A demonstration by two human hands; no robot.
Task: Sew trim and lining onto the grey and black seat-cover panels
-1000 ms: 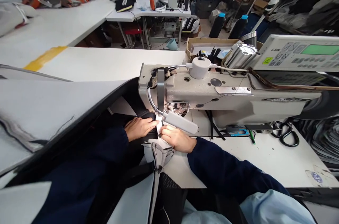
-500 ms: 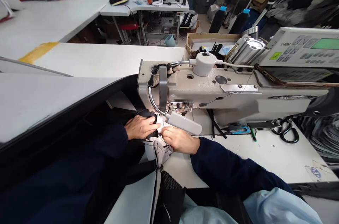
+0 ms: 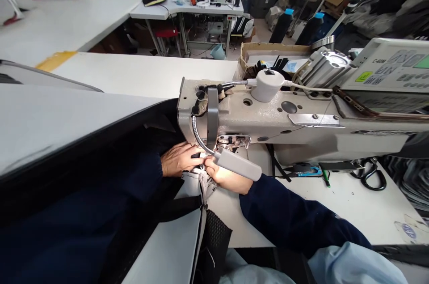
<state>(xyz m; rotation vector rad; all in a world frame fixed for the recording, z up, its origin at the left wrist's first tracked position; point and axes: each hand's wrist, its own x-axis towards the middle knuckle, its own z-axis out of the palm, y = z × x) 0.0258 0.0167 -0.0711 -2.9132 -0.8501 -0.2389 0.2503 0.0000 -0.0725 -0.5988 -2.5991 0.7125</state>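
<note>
Under the head of a beige sewing machine (image 3: 231, 118), my left hand (image 3: 179, 159) presses on black and white fabric close to the needle area, its fingers bent and its thumb on the white edge. My right hand (image 3: 229, 179) is closed on the same fabric piece (image 3: 191, 185), pinching its pale, folded edge. The fingertips of both hands nearly meet. The piece runs down toward my lap, with a black mesh part (image 3: 216, 232) and a stiff pale panel (image 3: 167, 248). A grey lamp head (image 3: 239, 165) partly covers my right hand. The needle is hidden.
On the machine table (image 3: 301, 212) lie black-handled scissors (image 3: 372, 176), a blue cutter (image 3: 308, 170) and a green pen-like item (image 3: 326, 179). A control panel (image 3: 385, 67) stands at right. Behind the machine is a cardboard box (image 3: 246, 53); thread cones (image 3: 281, 27) stand beyond.
The view has shifted slightly, so the machine sits lower and further right. My left thumb and right fingers are closer together, and less white fabric shows between my hands.
</note>
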